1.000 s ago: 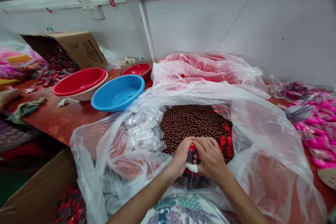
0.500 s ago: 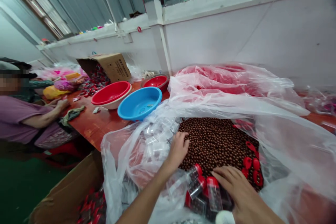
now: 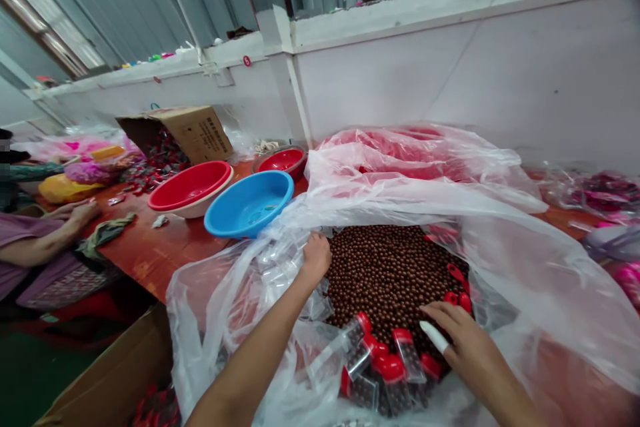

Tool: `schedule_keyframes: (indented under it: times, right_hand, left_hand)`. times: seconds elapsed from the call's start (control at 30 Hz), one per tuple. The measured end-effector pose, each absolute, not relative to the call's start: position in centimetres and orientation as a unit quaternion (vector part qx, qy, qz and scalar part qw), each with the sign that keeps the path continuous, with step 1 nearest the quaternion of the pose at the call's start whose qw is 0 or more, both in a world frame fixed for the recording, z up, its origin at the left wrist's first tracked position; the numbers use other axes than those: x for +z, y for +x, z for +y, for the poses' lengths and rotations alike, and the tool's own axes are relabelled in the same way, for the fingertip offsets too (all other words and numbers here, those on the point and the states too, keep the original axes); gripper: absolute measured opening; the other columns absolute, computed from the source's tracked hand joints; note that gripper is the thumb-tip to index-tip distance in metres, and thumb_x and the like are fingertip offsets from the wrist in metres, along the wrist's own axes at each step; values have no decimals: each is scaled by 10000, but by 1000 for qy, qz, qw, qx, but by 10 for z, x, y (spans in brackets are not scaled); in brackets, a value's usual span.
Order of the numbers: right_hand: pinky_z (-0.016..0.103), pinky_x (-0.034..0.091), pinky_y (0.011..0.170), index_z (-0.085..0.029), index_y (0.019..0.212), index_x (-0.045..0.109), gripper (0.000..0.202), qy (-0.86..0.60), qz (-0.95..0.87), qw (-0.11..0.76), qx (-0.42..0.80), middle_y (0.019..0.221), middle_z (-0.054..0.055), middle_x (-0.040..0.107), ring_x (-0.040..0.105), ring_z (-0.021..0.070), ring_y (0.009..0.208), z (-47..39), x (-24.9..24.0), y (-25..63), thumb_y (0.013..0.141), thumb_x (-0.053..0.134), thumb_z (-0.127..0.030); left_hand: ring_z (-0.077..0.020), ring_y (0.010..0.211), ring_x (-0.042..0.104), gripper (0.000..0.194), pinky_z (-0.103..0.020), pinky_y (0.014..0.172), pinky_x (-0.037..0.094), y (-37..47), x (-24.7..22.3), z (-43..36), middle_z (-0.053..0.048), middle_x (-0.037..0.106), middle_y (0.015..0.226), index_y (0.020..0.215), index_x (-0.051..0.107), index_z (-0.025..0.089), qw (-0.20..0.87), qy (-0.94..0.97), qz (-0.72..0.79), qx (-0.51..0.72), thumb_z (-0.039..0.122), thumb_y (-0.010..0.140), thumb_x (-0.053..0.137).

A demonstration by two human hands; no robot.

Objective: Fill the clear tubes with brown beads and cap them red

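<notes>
My left hand (image 3: 317, 255) is at the left edge of a heap of small brown balls (image 3: 390, 273), beside clear plastic containers (image 3: 285, 267); its fingers are curled and what they may hold is hidden. Over the front right of the heap, my right hand (image 3: 457, 333) has its fingers apart and nothing in it; a white cover is on its thumb. Red-capped clear containers with dark contents (image 3: 393, 373) lie between my forearms. Small red pieces (image 3: 465, 300) rest on the balls beyond my right hand. A translucent plastic sheet (image 3: 530, 267) surrounds the heap.
A blue basin (image 3: 250, 203), a red basin (image 3: 190, 185) and a smaller red bowl (image 3: 283, 160) stand back left. Behind them, a cardboard box (image 3: 197, 133) spills red-and-dark packs. Another person's arm (image 3: 40, 247) is at far left. An open carton (image 3: 115, 367) stands front left.
My left hand has moved toward the clear containers and its fingers have curled. My right hand has moved away from the red-capped containers. The camera view has shifted right.
</notes>
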State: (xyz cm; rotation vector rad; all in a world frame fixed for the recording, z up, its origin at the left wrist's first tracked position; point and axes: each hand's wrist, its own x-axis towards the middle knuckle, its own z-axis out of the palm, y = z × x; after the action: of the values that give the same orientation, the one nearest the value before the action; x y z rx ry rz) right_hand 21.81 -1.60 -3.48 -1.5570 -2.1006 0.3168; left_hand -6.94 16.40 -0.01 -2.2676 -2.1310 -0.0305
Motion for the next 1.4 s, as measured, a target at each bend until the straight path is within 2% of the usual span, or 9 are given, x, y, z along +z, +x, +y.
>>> schedule_keyframes:
  times: [0.17, 0.3, 0.4, 0.6, 0.77, 0.9, 1.0, 1.17, 1.4]
  right_hand:
    - [391, 477, 812, -212, 1133, 511, 449, -673, -683, 280, 46, 1037, 87, 575, 571, 233, 953, -15, -37, 235, 727, 384, -69]
    - [369, 480, 738, -175, 1093, 520, 284, -730, -640, 236, 25, 971, 104, 576, 584, 234, 853, -8, -30, 234, 840, 392, -194]
    - [363, 462, 734, -148, 1091, 547, 292, -745, -643, 179, 9, 914, 114, 578, 568, 248, 834, -1, -23, 222, 824, 461, -229]
    - [305, 414, 864, -189, 1139, 551, 571, -656, -725, 188, 94, 1017, 65, 595, 533, 193, 960, 8, -21, 194, 646, 381, 43]
    - [376, 419, 867, -178, 1221, 502, 457, -636, -730, 231, 100, 1025, 79, 611, 527, 225, 948, 7, -31, 190, 792, 382, -76]
    - [401, 438, 825, -194, 1276, 447, 444, -654, -703, 268, 81, 1043, 88, 594, 529, 237, 934, 0, -35, 197, 837, 390, -164]
    - [393, 439, 822, -202, 1278, 439, 420, -662, -687, 286, 87, 1040, 86, 589, 527, 230, 929, -5, -33, 202, 861, 385, -211]
    - [413, 410, 853, -214, 1189, 511, 338, -666, -683, 284, 98, 1078, 71, 600, 506, 240, 974, -9, -26, 202, 873, 413, -285]
    - [388, 409, 807, -248, 1134, 557, 304, -685, -659, 289, 117, 985, 43, 628, 516, 223, 904, -17, -16, 199, 849, 466, -297]
  left_hand:
    - [-325, 901, 581, 307, -403, 698, 473, -69, 1, 164, -290, 402, 1273, 1025, 608, 42, 11, -718, -696, 7, 143, 795, 432]
    - [-291, 854, 605, 298, -451, 730, 467, -77, -4, 167, -266, 366, 1319, 999, 614, 81, -3, -723, -691, 0, 107, 796, 398]
    - [-260, 907, 594, 292, -436, 812, 450, -86, -9, 170, -202, 343, 1358, 1010, 604, 131, -25, -738, -674, -24, 102, 779, 428]
    - [-251, 1119, 498, 346, -350, 959, 395, -94, -17, 172, -117, 393, 1332, 1057, 620, 165, -83, -762, -633, -107, 129, 733, 501]
    - [-256, 1125, 500, 368, -336, 943, 423, -90, -16, 165, -103, 434, 1286, 1039, 653, 157, -135, -768, -604, -165, 172, 678, 583]
    - [-209, 1089, 521, 324, -310, 912, 431, -77, -5, 139, -104, 405, 1320, 1053, 646, 169, -210, -771, -555, -230, 217, 760, 515]
    - [-190, 952, 570, 306, -304, 815, 459, -68, 0, 120, -93, 538, 1155, 1030, 650, 174, -325, -731, -534, -272, 273, 780, 503]
    - [-142, 631, 555, 270, -221, 561, 415, -62, -9, 112, -18, 635, 730, 933, 675, 168, -466, -646, -580, -172, 273, 707, 570]
    - [-103, 495, 475, 202, -210, 482, 358, -31, -24, 119, 3, 610, 619, 812, 699, 153, -512, -624, -573, -142, 219, 655, 591]
